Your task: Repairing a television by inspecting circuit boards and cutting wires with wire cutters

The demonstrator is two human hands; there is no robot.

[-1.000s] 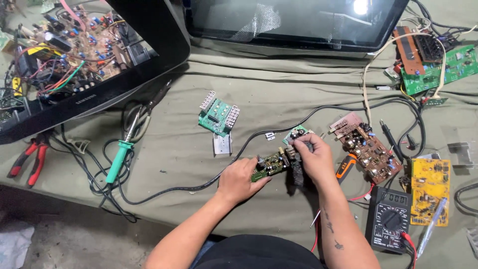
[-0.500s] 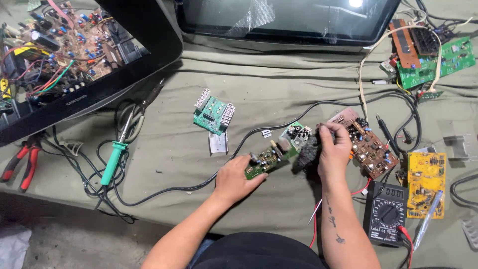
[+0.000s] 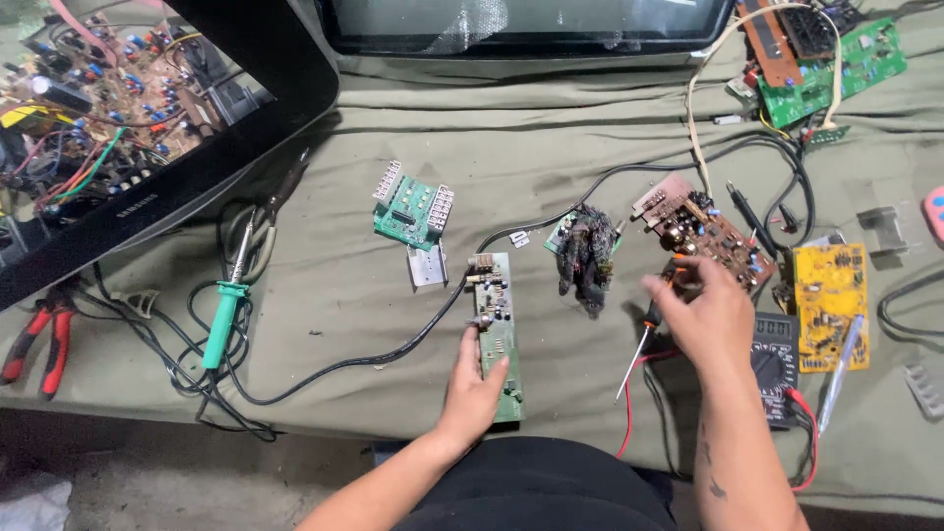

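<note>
My left hand (image 3: pixel 474 385) grips a long green circuit board (image 3: pixel 495 305) that lies flat on the olive cloth, a black cable plugged into its far end. My right hand (image 3: pixel 700 313) hovers to the right with its fingers closed around the orange handle of a screwdriver (image 3: pixel 637 346), whose shaft points down toward the cloth. Between the hands lies a dark crumpled rag (image 3: pixel 587 258) on top of a small green board. A brown circuit board (image 3: pixel 700 228) sits just beyond my right hand.
A green soldering iron (image 3: pixel 224 320) and red pliers (image 3: pixel 39 344) lie at left below an opened television chassis (image 3: pixel 118 108). A small green board with white connectors (image 3: pixel 411 208), a yellow board (image 3: pixel 831 300), a multimeter (image 3: pixel 777 369) and a monitor (image 3: pixel 531 25) surround the work spot.
The long green board was turned from crosswise to lengthwise and laid flat under my left hand. My right hand left the board and rag and moved right, now on the screwdriver.
</note>
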